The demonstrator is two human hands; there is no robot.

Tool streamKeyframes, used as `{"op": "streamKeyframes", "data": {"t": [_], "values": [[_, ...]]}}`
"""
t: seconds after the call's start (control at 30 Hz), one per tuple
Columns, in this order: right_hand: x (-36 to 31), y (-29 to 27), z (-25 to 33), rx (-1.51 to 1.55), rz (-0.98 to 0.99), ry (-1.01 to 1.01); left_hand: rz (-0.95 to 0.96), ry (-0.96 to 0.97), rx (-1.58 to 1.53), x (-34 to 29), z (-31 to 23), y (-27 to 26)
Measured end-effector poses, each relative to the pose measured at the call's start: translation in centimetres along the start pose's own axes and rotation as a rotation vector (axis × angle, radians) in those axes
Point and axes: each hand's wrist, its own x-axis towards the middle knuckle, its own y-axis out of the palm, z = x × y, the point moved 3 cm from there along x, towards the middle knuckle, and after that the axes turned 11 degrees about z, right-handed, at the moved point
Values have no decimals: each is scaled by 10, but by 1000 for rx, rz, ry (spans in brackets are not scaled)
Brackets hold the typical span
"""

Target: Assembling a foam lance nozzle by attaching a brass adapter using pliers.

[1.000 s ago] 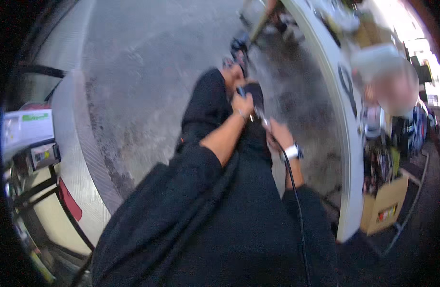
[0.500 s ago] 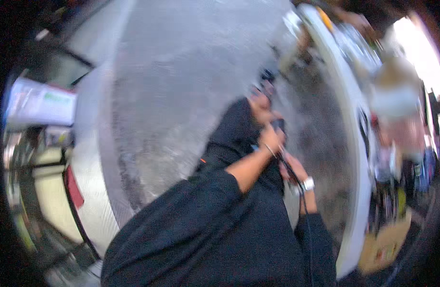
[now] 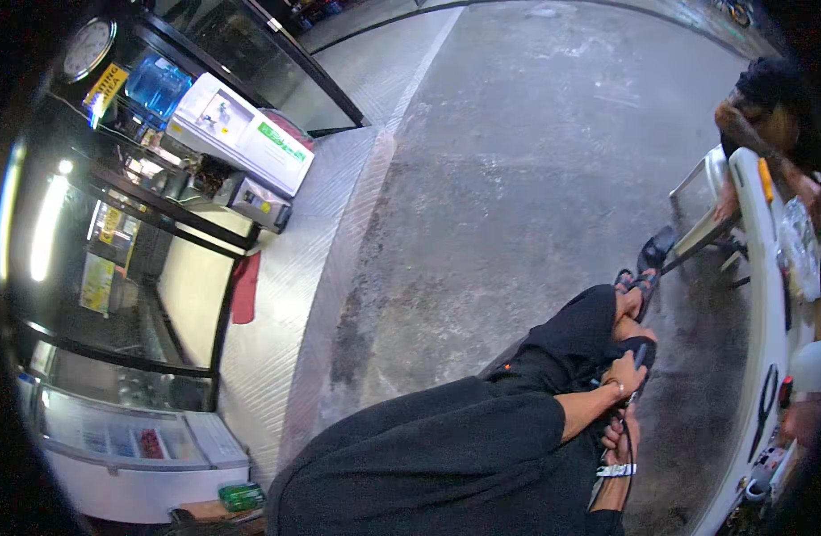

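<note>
Hands are seen low and right of centre, just left of the long white table [image 3: 757,295] that curves down the right side. The right hand [image 3: 621,439] is nearest, a pale band at its wrist; its fingers are curled, but whether anything is gripped cannot be told. A thin dark cable [image 3: 627,464] is seen beside it. Just beyond, the left hand [image 3: 627,371] is closed around a small dark handheld object [image 3: 641,355], held above the knee and close to the table's edge. Further along the table, sandalled feet [image 3: 638,290] are crossed on the grey concrete floor [image 3: 536,179]. At the table's far end, another person [image 3: 768,116] is leaning over it. Well left of the table, a white machine [image 3: 241,129] is set by a glass shopfront.
</note>
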Motion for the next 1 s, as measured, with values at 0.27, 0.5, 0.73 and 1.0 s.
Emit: {"op": "streamKeyframes", "data": {"t": [0.27, 0.5, 0.73, 1.0], "values": [[0, 12, 0, 0, -74, -111, 17, 75, 86, 5, -17, 3], [-2, 26, -3, 113, 246, 24, 159, 294, -178, 39, 37, 2], [-5, 32, 11, -25, -57, -177, 117, 369, -256, 34, 20, 1], [-18, 18, 8, 123, -24, -273, 443, 440, -312, -23, -43, -18]]}}
